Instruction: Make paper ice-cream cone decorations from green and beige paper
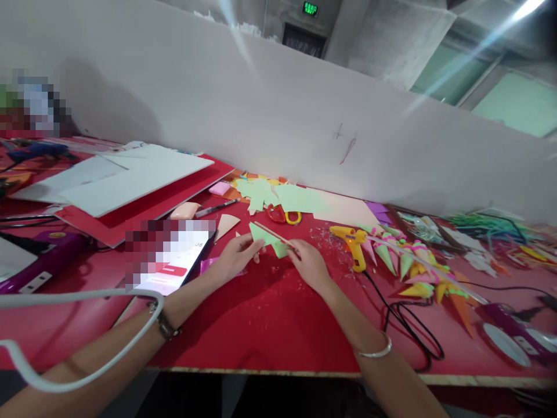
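In the middle of the red table, a small pointed piece of light green paper (260, 233) is between my two hands. My left hand (237, 254) has curled fingers, with thumb and fingertips closed at the paper's left edge. My right hand (311, 266) pinches one end of a thin pinkish stick (270, 231), which slants up and left across the green paper. Behind them lie scissors (292, 217) with red and yellow handles. A peach paper piece (227, 225) is near my left hand; pink crinkled film (209, 265) shows by that wrist.
A yellow glue gun (354, 244) with a black cable lies to the right, beside several paper cones (385, 254). A lit phone (183, 261) stands left. White boards (143, 180) and green paper sheets (300, 198) lie farther back, before a low partition (261, 104).
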The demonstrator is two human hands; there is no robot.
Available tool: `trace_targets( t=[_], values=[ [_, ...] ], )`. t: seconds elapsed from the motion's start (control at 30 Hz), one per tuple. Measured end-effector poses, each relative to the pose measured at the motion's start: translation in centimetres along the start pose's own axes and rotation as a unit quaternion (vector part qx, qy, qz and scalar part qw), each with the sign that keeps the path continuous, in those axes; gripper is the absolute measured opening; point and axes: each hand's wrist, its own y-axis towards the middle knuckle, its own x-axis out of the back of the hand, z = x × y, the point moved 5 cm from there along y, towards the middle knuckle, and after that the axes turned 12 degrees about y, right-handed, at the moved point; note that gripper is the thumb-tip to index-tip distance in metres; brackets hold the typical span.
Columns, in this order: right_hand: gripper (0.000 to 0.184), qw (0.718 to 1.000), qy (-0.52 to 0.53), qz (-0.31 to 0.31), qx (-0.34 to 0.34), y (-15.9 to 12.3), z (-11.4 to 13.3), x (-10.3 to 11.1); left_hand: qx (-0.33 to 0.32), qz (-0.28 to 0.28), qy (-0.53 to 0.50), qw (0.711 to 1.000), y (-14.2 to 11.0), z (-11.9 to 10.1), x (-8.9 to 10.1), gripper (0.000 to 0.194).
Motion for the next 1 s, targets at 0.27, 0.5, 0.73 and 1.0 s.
trace_targets(
  t=[0.27,0.5,0.73,1.0],
  values=[
    [0.023,0.995,0.073,-0.067,0.024,-0.1,1.3,1.9,0.056,-0.034,-0.073,0.995,0.1,0.6,0.6,0.025],
    [0.030,0.995,0.052,0.047,0.068,-1.0,3.2,1.3,0.014,0.016,-0.176,0.984,0.2,0.6,0.3,0.018],
    [0.036,0.994,0.021,0.088,0.058,-1.1,2.9,0.8,-0.025,0.024,-0.091,0.995,-0.3,-0.7,0.5,0.018],
    [0.035,0.992,0.001,0.099,0.077,-1.2,3.3,0.9,0.041,0.017,-0.078,0.996,-0.3,0.8,0.0,0.030]
  ],
)
